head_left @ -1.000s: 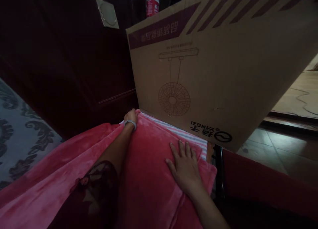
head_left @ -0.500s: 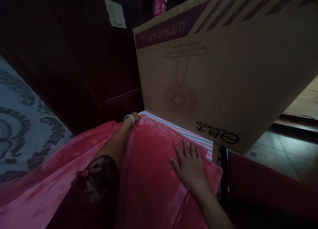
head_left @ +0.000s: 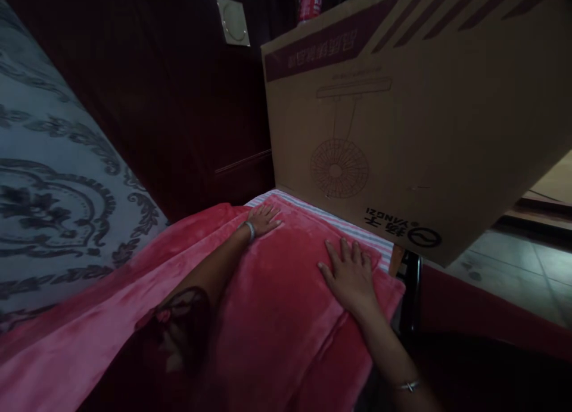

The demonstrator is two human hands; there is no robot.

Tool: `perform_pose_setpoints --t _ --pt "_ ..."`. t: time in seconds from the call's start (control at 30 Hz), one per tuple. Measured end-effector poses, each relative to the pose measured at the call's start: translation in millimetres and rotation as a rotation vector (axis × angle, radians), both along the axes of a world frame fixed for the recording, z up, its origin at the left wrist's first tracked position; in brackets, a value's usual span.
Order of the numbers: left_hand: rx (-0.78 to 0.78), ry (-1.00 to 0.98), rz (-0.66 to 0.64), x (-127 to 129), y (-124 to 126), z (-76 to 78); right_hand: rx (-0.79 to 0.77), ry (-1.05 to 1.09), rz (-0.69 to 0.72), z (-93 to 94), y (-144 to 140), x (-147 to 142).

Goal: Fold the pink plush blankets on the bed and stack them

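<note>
A folded red fleece blanket (head_left: 277,304) lies in front of me, over a striped cloth (head_left: 357,236). My left hand (head_left: 264,219) rests flat on the blanket's far left corner, fingers spread, a bangle on the wrist. Flat on the blanket's far right part lies my right hand (head_left: 351,275), fingers apart, close to the striped edge. Neither hand holds anything. Just behind both hands stands a large cardboard box (head_left: 415,126) printed with a fan drawing.
Dark wooden furniture (head_left: 187,102) fills the back left. A grey patterned fabric (head_left: 58,179) lies at the left. A black metal frame (head_left: 409,299) shows under the box's corner. Tiled floor (head_left: 513,269) lies at the right. A red-and-white can (head_left: 309,0) stands behind the box.
My left hand, earlier curled over the blanket's far edge, has come back and now lies flat on top. The right hand stayed in place. The view has shifted, so everything sits further right.
</note>
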State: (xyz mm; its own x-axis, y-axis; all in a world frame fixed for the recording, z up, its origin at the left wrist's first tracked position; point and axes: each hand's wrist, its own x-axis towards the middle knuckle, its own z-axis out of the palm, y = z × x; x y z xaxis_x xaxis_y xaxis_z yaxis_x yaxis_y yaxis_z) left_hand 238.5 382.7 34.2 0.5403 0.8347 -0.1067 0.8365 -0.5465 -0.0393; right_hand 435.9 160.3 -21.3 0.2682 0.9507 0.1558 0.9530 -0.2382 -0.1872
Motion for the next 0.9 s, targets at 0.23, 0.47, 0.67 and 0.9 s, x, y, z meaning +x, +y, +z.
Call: perform_pose_setpoints --t 0.23,0.47,0.67,0.9 --pt "0.093 -0.018 0.134 -40.4 -73.0 31.0 0.008 -0.087 0.017 -7.4 -3.0 3.0" --pt "0.118 -0.021 0.173 -153.6 -162.6 -4.4 0.000 -0.116 0.023 -19.6 1.2 7.0" --pt "-0.001 -0.061 0.294 -173.0 -157.7 -8.5 0.012 -0.109 0.036 -23.8 0.2 12.8" --pt "0.021 -0.101 0.457 -227.1 -227.9 18.4 0.020 0.018 0.065 -18.9 -7.2 13.7"
